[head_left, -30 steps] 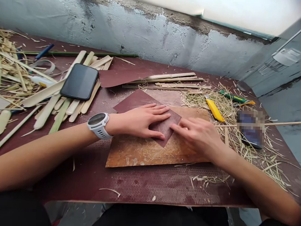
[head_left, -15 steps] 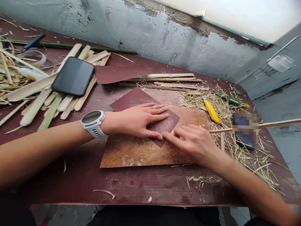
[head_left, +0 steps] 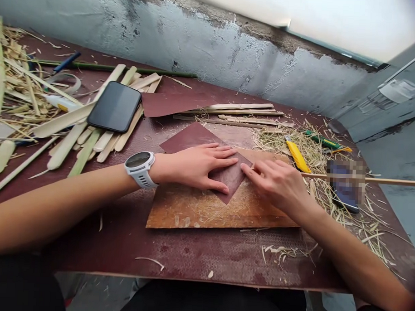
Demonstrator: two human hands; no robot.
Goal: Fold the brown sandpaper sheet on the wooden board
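Observation:
A dark reddish-brown sheet, which looks like sandpaper (head_left: 186, 137), lies turned at an angle on a worn wooden board (head_left: 192, 215). My left hand (head_left: 202, 166) rests flat on the sheet, fingers stretched out and thumb apart; a white watch is on that wrist. Just right of it, my right hand (head_left: 281, 183) is closed around a thin wooden stick (head_left: 390, 182), its fingertips at the sheet's right corner. The stick runs out to the right past the table edge. Its other end is hidden by my hand.
A black phone (head_left: 114, 106) lies on bamboo strips (head_left: 65, 146) at the left. Behind is another brown sheet (head_left: 171, 104) beside thin strips. On the right, a yellow cutter (head_left: 297, 155), a green-handled tool (head_left: 322, 140) and a dark, partly blurred object (head_left: 344, 189) lie among shavings.
My right hand has shifted slightly up and right, and the stick has swung from a slant to nearly level. My left hand stays flat on the sheet. The whole view has shifted slightly.

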